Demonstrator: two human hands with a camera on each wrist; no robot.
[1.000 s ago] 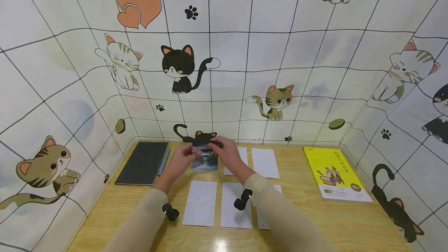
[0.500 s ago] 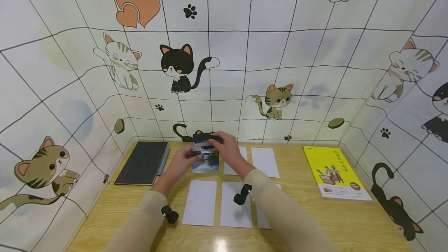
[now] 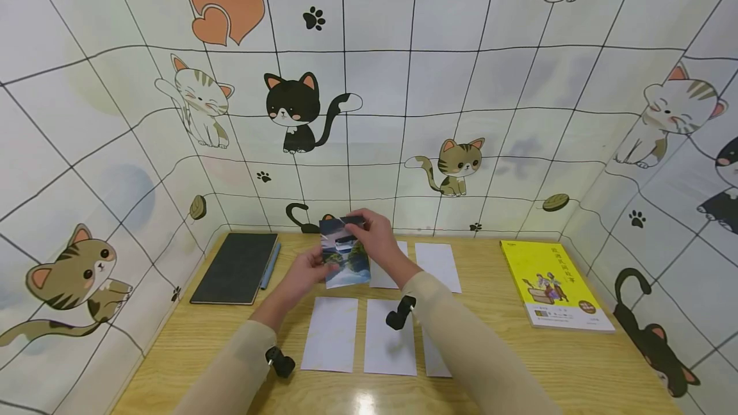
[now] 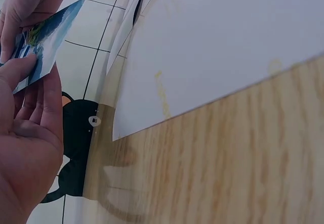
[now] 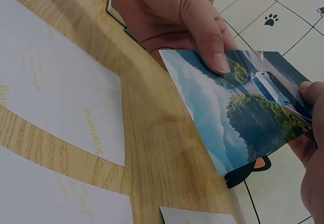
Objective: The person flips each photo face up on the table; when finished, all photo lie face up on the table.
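Note:
Both hands hold a photo print up at the back of the table, its picture side facing the head camera. In the right wrist view the photo shows a white vehicle on a road, green trees and blue water. My left hand pinches its lower left part, the thumb on the picture and the fingers behind. At the upper right edge, my right hand pinches it between thumb and fingers. Just right of the photo, a blank white card lies on the table.
More white cards lie in a front row, partly under the right forearm. A black notebook with a blue pen is at the left, a yellow book at the right. A cat-print wall cloth surrounds the wooden table.
The photo has tipped up from nearly flat, so its picture now faces the head camera, and it has shifted slightly right. The left hand has moved slightly right and down along it.

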